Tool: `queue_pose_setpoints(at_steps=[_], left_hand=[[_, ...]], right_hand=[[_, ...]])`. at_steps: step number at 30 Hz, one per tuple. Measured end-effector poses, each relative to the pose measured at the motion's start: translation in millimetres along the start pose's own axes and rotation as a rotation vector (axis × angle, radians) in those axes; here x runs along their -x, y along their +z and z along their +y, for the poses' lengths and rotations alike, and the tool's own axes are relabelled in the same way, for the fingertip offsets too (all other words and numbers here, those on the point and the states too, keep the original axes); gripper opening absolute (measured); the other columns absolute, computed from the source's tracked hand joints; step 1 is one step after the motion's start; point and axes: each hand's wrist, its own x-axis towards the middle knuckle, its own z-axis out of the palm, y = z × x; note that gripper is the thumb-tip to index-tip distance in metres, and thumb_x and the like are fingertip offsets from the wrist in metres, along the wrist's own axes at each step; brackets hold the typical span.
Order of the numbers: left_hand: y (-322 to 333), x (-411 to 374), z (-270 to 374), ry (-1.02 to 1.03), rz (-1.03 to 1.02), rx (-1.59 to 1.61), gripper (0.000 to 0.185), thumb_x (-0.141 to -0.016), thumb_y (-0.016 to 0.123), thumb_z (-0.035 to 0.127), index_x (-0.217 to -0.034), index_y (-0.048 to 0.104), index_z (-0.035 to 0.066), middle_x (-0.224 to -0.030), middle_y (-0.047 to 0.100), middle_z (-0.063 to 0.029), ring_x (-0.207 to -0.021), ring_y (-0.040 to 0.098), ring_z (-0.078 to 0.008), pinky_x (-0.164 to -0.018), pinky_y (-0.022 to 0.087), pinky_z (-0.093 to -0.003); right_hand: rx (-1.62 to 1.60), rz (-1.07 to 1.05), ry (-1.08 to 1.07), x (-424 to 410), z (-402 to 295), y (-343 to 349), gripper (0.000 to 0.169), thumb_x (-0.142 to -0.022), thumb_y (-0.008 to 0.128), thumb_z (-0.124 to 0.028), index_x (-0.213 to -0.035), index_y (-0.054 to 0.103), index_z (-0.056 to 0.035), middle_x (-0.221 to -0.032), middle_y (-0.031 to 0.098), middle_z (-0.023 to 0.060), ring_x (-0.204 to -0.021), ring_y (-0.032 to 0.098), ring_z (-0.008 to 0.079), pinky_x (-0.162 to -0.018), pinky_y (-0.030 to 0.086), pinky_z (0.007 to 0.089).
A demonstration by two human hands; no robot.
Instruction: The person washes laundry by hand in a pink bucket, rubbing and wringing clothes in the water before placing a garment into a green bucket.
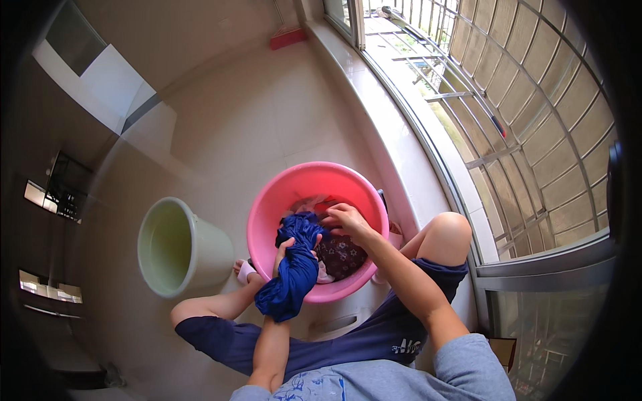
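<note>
A wet-looking royal blue cloth garment is draped over my left forearm and bunched above the near left rim of a pink plastic basin. My left hand grips it from beneath, the thumb showing on one side and fingertips on the other. Beside the garment's far end, my right hand hovers over the basin with bent, spread fingers. I see nothing held in it. Inside the basin lie a dark flower-patterned cloth and a pale pink cloth, partly hidden by the hands and blue garment.
A pale green plastic bucket with liquid inside stands left of the basin. My knees flank the basin. At the right run a raised ledge and a sliding window frame with metal bars beyond. A red dustpan-like object rests by the far wall.
</note>
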Motion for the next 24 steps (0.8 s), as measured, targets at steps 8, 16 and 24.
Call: queue_pose_setpoints(at_steps=[8, 16, 24], left_hand=[[28.0, 0.7, -31.0, 0.024, -0.218, 0.249, 0.063, -0.074, 0.051, 0.036, -0.124, 0.026, 0.008, -0.073, 0.043, -0.0073, -0.07, 0.045, -0.0186, -0.062, 0.043, -0.0276], [-3.8, -11.1, -19.1, -0.024, -0.003, -0.107, 0.05, -0.078, 0.05, 0.043, -0.102, 0.044, 0.0, -0.084, 0.055, -0.0114, -0.071, 0.056, -0.0244, -0.061, 0.048, -0.0331], [2.3, -34.1, -17.9, 0.289, 0.315, -1.088, 0.039, -0.07, 0.066, 0.015, -0.099, 0.046, -0.001, -0.087, 0.054, -0.0064, -0.077, 0.053, -0.0137, -0.066, 0.044, -0.0257]], right_hand=[[-0.806, -0.661, 0.124, -3.5, 24.5, 32.1, 0.073, -0.07, 0.045, -0.06, -0.121, 0.034, -0.0098, -0.116, 0.044, 0.0129, -0.107, 0.042, 0.0276, -0.09, 0.034, 0.0437], [-0.473, -0.254, -0.056, -22.1, 18.0, 35.7, 0.034, -0.076, 0.057, -0.029, -0.099, 0.048, -0.0059, -0.086, 0.056, 0.0082, -0.077, 0.056, 0.0179, -0.068, 0.047, 0.0297], [0.764, 0.232, -0.313, -24.3, 15.4, 34.0, 0.039, -0.061, 0.06, -0.02, -0.094, 0.052, 0.0007, -0.086, 0.058, 0.0183, -0.078, 0.058, 0.0285, -0.068, 0.046, 0.0353]])
